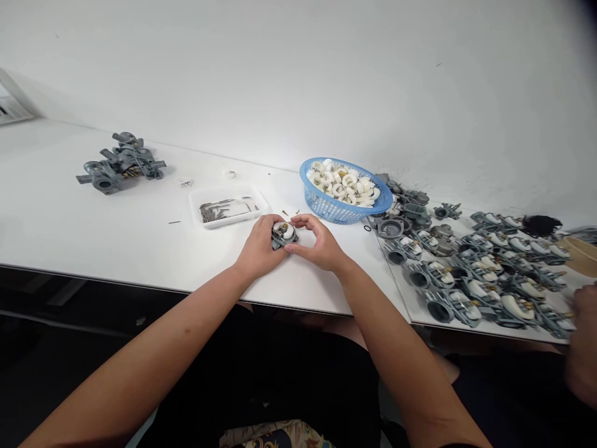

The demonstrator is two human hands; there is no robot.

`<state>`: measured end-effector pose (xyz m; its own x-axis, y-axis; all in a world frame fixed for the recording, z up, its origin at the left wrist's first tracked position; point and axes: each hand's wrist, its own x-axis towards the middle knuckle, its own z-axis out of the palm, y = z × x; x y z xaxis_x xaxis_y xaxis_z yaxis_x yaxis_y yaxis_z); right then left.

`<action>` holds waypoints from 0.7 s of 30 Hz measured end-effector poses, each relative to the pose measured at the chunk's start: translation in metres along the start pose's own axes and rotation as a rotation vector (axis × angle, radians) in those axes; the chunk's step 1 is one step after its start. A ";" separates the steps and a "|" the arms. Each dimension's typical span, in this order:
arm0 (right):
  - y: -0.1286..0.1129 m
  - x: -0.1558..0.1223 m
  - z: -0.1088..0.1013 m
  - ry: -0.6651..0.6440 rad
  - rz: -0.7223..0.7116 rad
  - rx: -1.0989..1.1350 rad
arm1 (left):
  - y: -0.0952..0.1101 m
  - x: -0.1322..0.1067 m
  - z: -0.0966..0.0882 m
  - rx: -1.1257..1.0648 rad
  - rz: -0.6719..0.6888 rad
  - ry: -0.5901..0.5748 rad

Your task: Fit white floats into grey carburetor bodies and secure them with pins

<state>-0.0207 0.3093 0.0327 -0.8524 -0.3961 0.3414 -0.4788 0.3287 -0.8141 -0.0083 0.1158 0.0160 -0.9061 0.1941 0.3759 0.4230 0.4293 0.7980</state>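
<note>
A grey metal carburetor body (278, 241) with a white plastic float (283, 231) and a small brass part on top is held just above the white table, near its front edge. My left hand (262, 246) is closed around its left side. On the right side, my right hand (318, 244) curves about the body, thumb against its lower edge and index finger near the top. Any small thing between the right fingertips is too small to make out. Beyond my hands, a white tray (259, 198) holds thin metal pins (217, 211).
A blue basket (326, 205) full of white floats (347, 183) stands behind my right hand. Grey carburetor bodies (124, 165) are heaped at left. Many more, several with floats, cover the right table (401, 292). Another person's hand (583, 342) is at the right edge.
</note>
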 end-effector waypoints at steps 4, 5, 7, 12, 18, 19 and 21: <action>0.002 0.001 -0.002 -0.033 -0.007 -0.008 | -0.001 0.001 0.000 -0.122 -0.052 -0.039; 0.002 0.001 -0.003 -0.042 -0.003 -0.012 | -0.001 0.001 0.000 -0.138 -0.071 -0.042; 0.002 0.002 -0.006 -0.061 0.007 -0.017 | 0.000 0.000 -0.001 -0.159 -0.110 -0.049; 0.002 0.004 -0.011 -0.090 0.027 0.003 | -0.003 -0.002 -0.002 -0.300 -0.150 -0.087; 0.004 0.004 -0.010 -0.098 0.050 -0.005 | -0.009 0.000 -0.004 -0.329 -0.183 -0.027; 0.005 0.004 -0.010 -0.097 0.053 -0.010 | -0.008 0.000 -0.005 -0.321 -0.197 -0.035; 0.005 0.003 -0.011 -0.094 0.053 -0.017 | -0.006 0.000 -0.005 -0.305 -0.210 -0.051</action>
<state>-0.0284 0.3186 0.0346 -0.8536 -0.4561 0.2518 -0.4375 0.3652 -0.8217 -0.0112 0.1086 0.0134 -0.9693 0.1764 0.1713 0.2034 0.1835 0.9617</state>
